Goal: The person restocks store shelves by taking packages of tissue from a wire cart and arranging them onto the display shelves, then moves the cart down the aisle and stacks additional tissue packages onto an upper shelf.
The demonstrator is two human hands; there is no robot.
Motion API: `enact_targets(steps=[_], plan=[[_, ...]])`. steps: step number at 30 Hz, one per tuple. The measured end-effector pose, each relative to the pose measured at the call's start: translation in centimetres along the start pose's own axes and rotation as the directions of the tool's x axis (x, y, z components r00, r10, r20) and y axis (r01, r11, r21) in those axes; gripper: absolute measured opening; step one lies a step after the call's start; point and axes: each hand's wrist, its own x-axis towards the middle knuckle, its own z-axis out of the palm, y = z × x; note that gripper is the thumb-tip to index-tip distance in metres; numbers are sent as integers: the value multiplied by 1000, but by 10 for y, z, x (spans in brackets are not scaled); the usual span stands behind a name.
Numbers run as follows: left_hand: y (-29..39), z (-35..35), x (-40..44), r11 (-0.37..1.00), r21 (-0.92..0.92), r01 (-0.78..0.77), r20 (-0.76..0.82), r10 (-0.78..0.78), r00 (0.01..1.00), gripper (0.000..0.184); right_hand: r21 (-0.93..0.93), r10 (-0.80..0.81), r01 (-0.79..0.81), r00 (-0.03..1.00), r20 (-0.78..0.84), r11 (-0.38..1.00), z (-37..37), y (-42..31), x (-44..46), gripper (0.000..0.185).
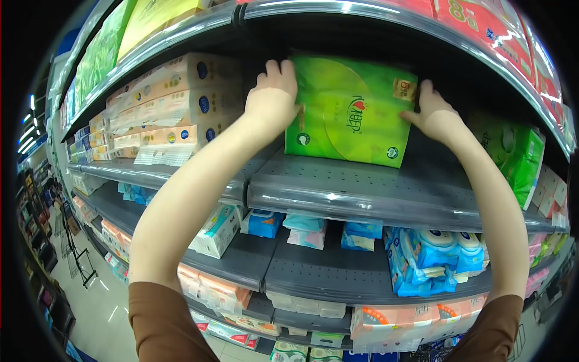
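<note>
A large green tissue pack point(338, 130) with a yellow-green circle and a red heart logo is at the middle of the upper shelf, slightly tilted. My left hand point(272, 90) grips its left side, fingers curled behind the upper edge. On the opposite side, my right hand point(433, 110) presses with the thumb on the front and the fingers at the side edge. Whether the pack's base touches the shelf board point(362, 187) I cannot tell.
Stacked beige tissue packs point(175, 102) stand to the left, and another green pack point(512, 154) to the right. Red packs point(482, 30) sit on the shelf overhead. Below are blue wipes packs point(434, 256), a white-green pack point(217, 229) and orange-pink packs point(392, 323). An aisle floor point(102, 308) runs along the left.
</note>
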Motion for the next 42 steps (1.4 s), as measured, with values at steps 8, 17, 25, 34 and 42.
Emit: enact_targets(steps=[8,17,25,34,42], plan=[[-21,4,-7,915,-367,-168,465,337,818,42,143,-372,357,922,103,923,23,11,-19,35],[-7,-93,-328,-13,-997,-80,-80,74,994,19,609,-803,730,544,-243,311,104,13,-353,21],[62,-68,-690,-596,65,801,968,-156,-195,37,548,-126,-483,661,740,683,265,-37,-548,33],[139,1,-547,-40,-468,883,831,319,455,14,474,-122,-97,904,409,875,270,-41,-561,19],[229,-21,-577,77,-298,951,764,617,189,17,382,106,-366,825,555,849,260,-6,-644,19]])
